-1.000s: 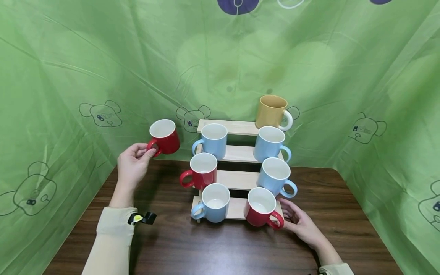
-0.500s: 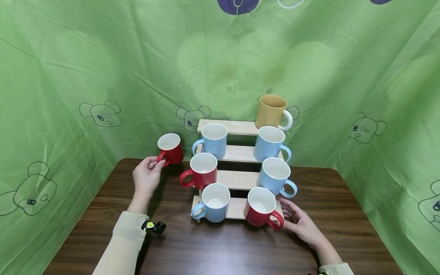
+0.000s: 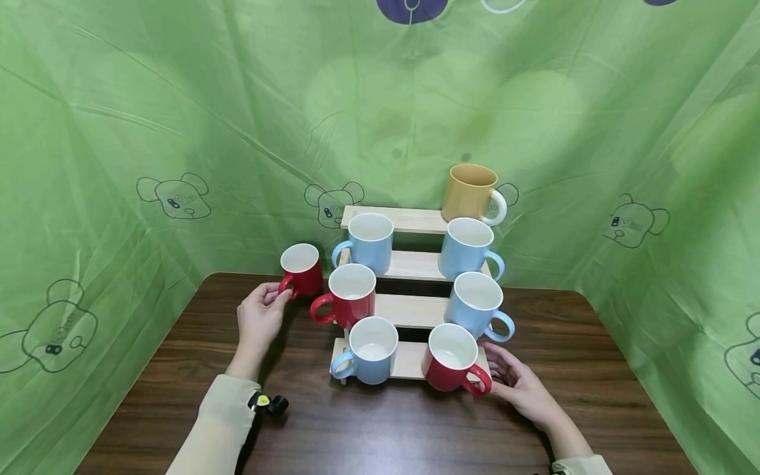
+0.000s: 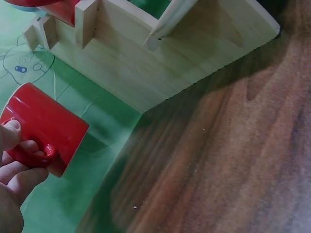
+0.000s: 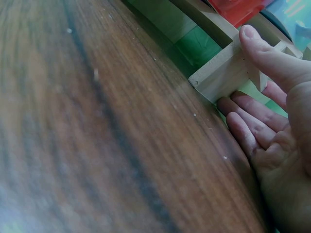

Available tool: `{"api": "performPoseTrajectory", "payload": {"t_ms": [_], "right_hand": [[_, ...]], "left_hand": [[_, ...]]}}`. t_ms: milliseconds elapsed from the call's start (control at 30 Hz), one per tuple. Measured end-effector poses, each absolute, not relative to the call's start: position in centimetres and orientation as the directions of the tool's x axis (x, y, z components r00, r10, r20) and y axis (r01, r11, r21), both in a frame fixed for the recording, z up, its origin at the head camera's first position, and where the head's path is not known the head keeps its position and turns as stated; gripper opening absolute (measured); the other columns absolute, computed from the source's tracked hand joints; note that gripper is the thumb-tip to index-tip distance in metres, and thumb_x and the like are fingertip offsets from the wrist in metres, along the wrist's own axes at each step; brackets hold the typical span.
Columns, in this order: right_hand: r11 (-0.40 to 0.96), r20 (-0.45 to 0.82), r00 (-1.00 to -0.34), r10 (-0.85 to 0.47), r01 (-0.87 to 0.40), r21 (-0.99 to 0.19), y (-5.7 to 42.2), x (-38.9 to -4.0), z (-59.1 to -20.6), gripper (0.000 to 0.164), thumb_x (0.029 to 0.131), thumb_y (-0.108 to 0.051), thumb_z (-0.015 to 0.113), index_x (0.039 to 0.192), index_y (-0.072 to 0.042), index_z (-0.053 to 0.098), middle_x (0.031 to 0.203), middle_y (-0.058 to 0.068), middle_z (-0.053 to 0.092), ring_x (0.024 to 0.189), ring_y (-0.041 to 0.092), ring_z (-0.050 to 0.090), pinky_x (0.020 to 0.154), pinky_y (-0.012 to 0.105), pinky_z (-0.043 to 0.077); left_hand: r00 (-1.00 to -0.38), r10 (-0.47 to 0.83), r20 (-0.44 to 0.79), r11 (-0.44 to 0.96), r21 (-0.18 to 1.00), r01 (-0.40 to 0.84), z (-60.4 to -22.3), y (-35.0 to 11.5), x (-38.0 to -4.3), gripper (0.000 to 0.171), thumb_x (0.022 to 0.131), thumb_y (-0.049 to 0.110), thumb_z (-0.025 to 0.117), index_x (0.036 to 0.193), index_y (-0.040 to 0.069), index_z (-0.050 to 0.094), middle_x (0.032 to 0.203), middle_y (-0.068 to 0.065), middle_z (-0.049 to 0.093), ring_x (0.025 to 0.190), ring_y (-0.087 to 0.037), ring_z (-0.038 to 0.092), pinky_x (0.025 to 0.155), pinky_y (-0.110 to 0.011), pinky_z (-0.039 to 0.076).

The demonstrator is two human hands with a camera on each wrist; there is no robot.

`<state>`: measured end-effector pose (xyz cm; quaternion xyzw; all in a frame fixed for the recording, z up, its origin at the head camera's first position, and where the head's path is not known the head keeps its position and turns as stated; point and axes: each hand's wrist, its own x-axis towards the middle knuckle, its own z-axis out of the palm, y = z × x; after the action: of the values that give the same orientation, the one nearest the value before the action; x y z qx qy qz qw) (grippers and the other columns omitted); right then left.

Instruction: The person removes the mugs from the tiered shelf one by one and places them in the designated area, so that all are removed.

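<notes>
– Hands first: what is each one doing?

– Nearest, at lower right, the right hand (image 3: pixel 522 392) rests its thumb and bent fingers against the right end of the wooden rack (image 3: pixel 410 310), perhaps to steady it; whether it grips or merely braces, I cannot tell. Farther up, left of centre, the left hand (image 3: pixel 259 321) pinches the loose red mug (image 3: pixel 306 280) by its handle, likely to leave the rim untouched.

– Where exactly is that mug?

– Left of the rack, apart from it, mouth up. Whether its base meets the tabletop (image 3: pixel 356 435), I cannot tell.

– And those on the rack?

– Bottom step: front blue mug (image 3: pixel 375 364) left, front red mug (image 3: pixel 439 375) right. Next, second-step red mug (image 3: pixel 356 307) left, second-step blue mug (image 3: pixel 470 315) right; then third-step blue mugs (image 3: pixel 375 254) at both ends; last, a mustard-yellow mug (image 3: pixel 463 199) top right. Handles face outward, presumably for easy reach.

– Materials?

– Glossy cylinders, probably ceramic, white inside except the yellow one, whose handle is white. Pale, straight-edged timber steps; dark, streaky wood grain below; behind, creased green cloth (image 3: pixel 237 119) with bear outlines.
</notes>
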<state>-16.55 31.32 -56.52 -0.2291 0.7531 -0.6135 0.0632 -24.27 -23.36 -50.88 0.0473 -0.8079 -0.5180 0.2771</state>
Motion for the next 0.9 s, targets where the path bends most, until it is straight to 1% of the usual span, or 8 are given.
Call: {"api": "performPoseTrajectory", "payload": {"t_ms": [200,333,467,633,900], "right_hand": [[0.125,0.194,-0.885,-0.424,-0.269,-0.955,31.3,-16.5,-56.6,0.069,0.1,0.01,0.071,0.16,0.011,0.037,0.144,-0.004,0.067,0.123,0.009,0.069,0.103,0.02,0.055],[0.129,0.194,-0.885,-0.423,-0.271,-0.954,31.2,-16.6,-56.7,0.07,0.1,0.009,0.072,0.16,0.012,0.037,0.144,-0.007,0.067,0.124,0.008,0.068,0.103,0.02,0.055],[0.138,0.188,-0.888,-0.42,-0.267,-0.954,31.1,-16.6,-56.6,0.071,0.1,0.008,0.073,0.161,0.011,0.037,0.144,-0.009,0.066,0.124,0.008,0.068,0.103,0.02,0.054],[0.144,0.183,-0.892,-0.413,-0.262,-0.954,31.2,-16.6,-56.5,0.071,0.099,0.008,0.073,0.16,0.013,0.036,0.143,-0.008,0.067,0.123,0.008,0.068,0.103,0.019,0.054],[0.148,0.175,-0.894,-0.413,-0.256,-0.955,31.3,-16.5,-56.5,0.07,0.1,0.007,0.073,0.16,0.011,0.037,0.143,-0.01,0.067,0.123,0.008,0.068,0.102,0.02,0.055]], "left_hand": [[-0.85,-0.341,0.402,0.475,0.854,0.213,-51.7,-23.3,-23.9,0.015,0.097,0.008,0.084,0.107,-0.002,0.078,0.1,-0.019,0.082,0.081,0.023,0.063,0.071,-0.004,0.047],[-0.858,-0.335,0.39,0.455,0.864,0.215,-52.4,-23.3,-23.8,0.015,0.098,0.007,0.083,0.107,-0.003,0.078,0.101,-0.02,0.082,0.081,0.022,0.064,0.072,-0.004,0.049],[-0.863,-0.35,0.365,0.448,0.874,0.188,-52.9,-23.4,-23.7,0.015,0.098,0.008,0.084,0.108,-0.001,0.078,0.101,-0.019,0.082,0.081,0.022,0.064,0.073,-0.005,0.047],[-0.869,-0.348,0.352,0.461,0.871,0.168,-53.3,-23.4,-23.5,0.017,0.099,0.014,0.084,0.109,0.001,0.079,0.101,-0.016,0.083,0.083,0.023,0.063,0.076,-0.009,0.046],[-0.867,-0.358,0.347,0.442,0.881,0.169,-54.1,-23.1,-23.2,0.016,0.098,0.008,0.083,0.11,-0.001,0.078,0.102,-0.018,0.082,0.084,0.023,0.063,0.076,-0.005,0.047]]}}
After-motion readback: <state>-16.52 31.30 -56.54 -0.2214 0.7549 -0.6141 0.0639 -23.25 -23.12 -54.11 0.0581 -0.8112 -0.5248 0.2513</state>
